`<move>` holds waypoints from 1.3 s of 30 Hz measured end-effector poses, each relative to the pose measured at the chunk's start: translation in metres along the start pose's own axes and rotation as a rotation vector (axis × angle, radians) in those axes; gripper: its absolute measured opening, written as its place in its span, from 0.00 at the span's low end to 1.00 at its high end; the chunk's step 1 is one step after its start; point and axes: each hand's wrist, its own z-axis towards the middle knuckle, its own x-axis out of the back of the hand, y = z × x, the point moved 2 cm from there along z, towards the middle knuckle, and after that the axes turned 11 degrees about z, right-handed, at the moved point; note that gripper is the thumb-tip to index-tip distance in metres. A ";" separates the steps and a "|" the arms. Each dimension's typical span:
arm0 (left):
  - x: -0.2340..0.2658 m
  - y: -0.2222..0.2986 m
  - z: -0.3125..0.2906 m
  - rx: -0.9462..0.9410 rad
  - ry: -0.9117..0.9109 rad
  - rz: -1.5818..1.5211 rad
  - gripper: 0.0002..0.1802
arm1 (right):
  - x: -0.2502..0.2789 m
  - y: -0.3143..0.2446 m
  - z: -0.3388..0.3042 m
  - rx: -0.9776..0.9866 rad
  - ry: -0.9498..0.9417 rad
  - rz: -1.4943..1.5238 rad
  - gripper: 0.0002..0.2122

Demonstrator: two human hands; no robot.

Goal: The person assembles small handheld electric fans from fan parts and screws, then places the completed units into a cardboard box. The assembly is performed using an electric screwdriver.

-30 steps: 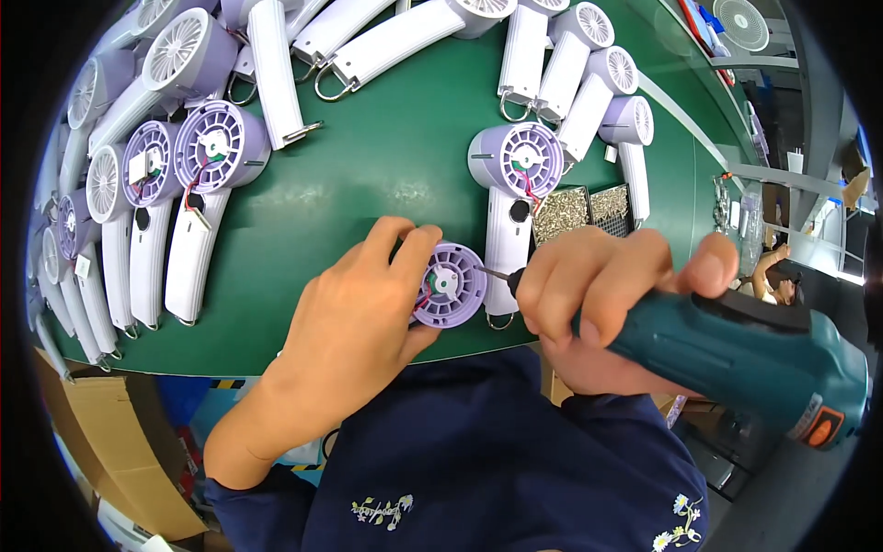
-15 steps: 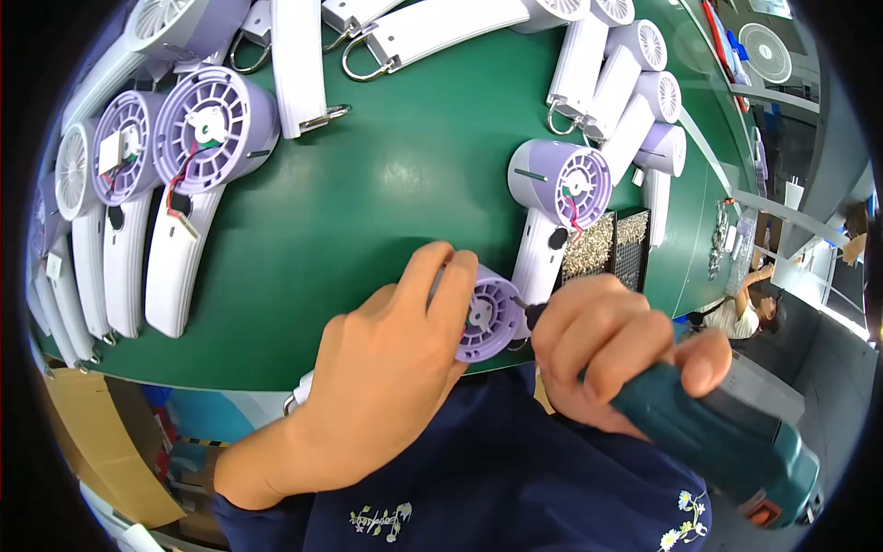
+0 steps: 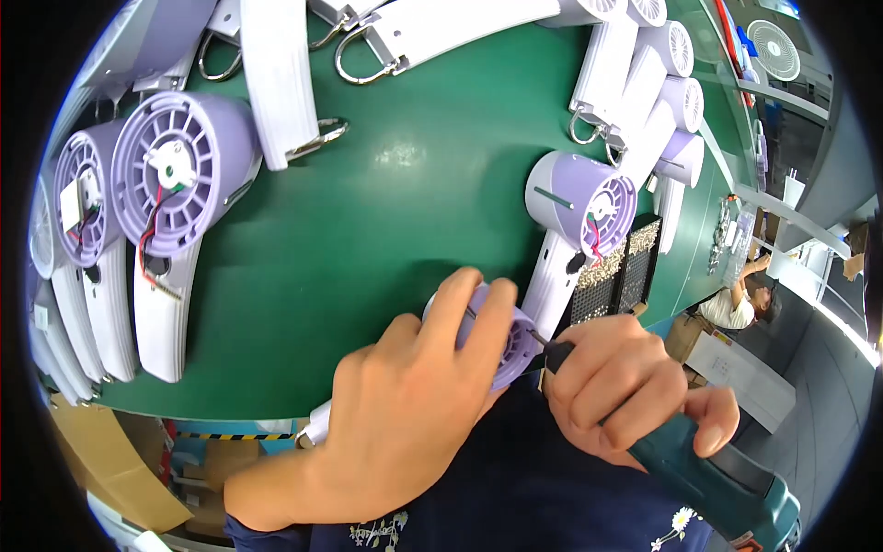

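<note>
My left hand is wrapped over a small purple handheld fan's round head, near the table's front edge. Its fingers hide much of the head; a white handle end shows by my left wrist. My right hand grips a dark green electric screwdriver. The bit points left and meets the rim of the fan head, though its exact tip is hard to make out. Just beyond, another fan lies with its motor and red wires exposed.
A black tray of small screws sits on the right. Partly assembled fans with loose wires line the left side of the green table. More white-handled fans lie at the back and far right. A person is at the right, farther off.
The whole view has shifted, so the table things sit lower and look larger. The fan head has tilted, and my left fingers cover more of it. Both hands keep their hold.
</note>
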 end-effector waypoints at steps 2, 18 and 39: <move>0.005 0.002 0.002 0.006 -0.031 0.057 0.29 | 0.005 -0.002 0.006 -0.046 -0.090 0.081 0.13; 0.001 0.008 0.004 0.123 -0.107 -0.115 0.32 | -0.019 -0.031 -0.009 -0.061 0.074 0.170 0.19; -0.011 0.002 -0.002 0.023 0.049 -0.128 0.30 | -0.010 -0.003 -0.015 -0.071 -0.274 0.191 0.11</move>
